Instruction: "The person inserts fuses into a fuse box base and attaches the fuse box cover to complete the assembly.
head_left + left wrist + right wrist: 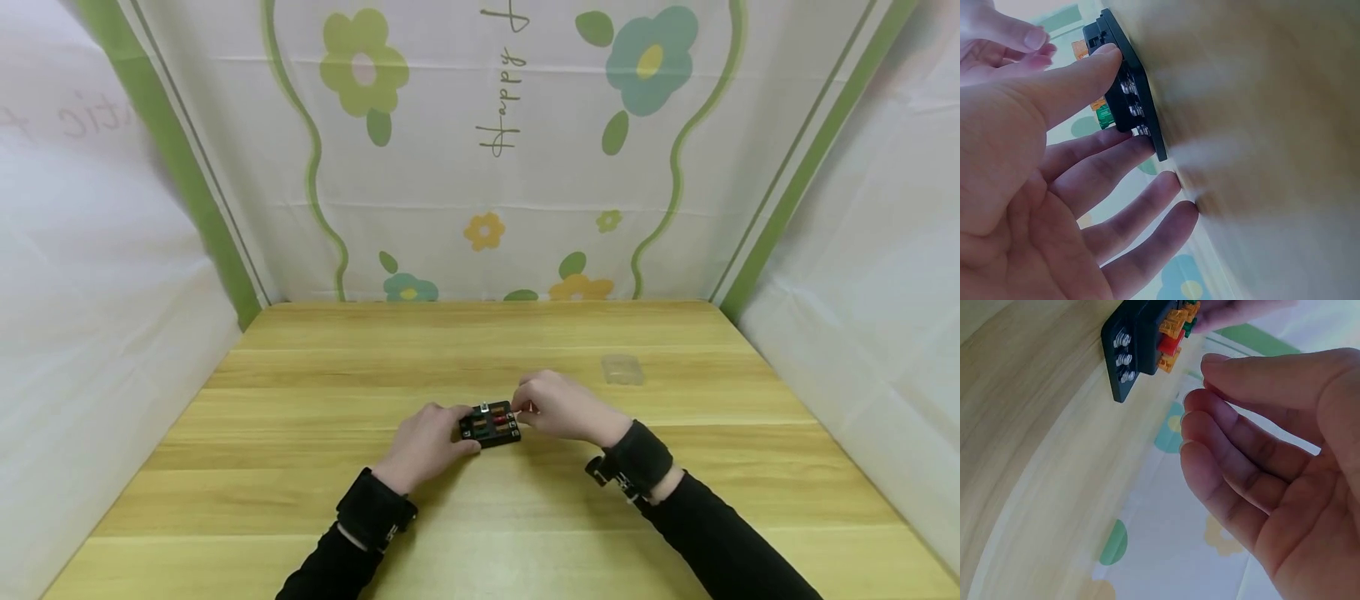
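Note:
A black fuse block (491, 425) with orange, red and green blade fuses lies on the wooden table. In the head view my left hand (429, 442) grips its left end, thumb at the near side and fingers at the far side. The left wrist view shows the thumb over the block's (1124, 81) edge, with two fingertips against its base. My right hand (562, 407) is beside the block's right end with bent fingers. In the right wrist view this hand (1260, 450) is apart from the red fuse (1170, 344), and nothing shows between its thumb and fingers.
A clear plastic cover (622, 369) lies on the wooden table (337, 358), behind and to the right of my right hand. White cloth with printed flowers (483, 231) hangs behind the table, and plain white cloth walls (97, 292) stand at both sides.

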`<state>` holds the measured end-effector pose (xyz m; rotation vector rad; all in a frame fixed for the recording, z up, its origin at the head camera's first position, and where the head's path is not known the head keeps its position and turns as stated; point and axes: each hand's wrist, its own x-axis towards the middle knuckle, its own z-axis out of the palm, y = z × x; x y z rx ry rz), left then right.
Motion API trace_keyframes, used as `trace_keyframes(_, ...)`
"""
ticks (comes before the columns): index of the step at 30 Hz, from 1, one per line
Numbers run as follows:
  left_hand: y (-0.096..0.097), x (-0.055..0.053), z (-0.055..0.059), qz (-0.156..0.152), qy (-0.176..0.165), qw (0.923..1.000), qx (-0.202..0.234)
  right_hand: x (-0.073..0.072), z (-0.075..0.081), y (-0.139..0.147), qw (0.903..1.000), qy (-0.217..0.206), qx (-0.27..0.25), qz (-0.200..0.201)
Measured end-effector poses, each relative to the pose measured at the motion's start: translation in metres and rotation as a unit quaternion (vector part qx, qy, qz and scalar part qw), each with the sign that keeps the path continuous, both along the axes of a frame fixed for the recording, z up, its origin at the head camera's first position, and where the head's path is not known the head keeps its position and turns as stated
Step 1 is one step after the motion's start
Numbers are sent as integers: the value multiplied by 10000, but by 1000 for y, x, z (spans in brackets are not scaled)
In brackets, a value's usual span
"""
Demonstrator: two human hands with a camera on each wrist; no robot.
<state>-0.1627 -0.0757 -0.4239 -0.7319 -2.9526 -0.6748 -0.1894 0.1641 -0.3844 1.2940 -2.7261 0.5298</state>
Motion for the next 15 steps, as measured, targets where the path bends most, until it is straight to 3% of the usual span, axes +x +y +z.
trace_keyframes(15,1,3,2,-5,-2,10000,-39,-6,-3,32,9983,215,-159,-510)
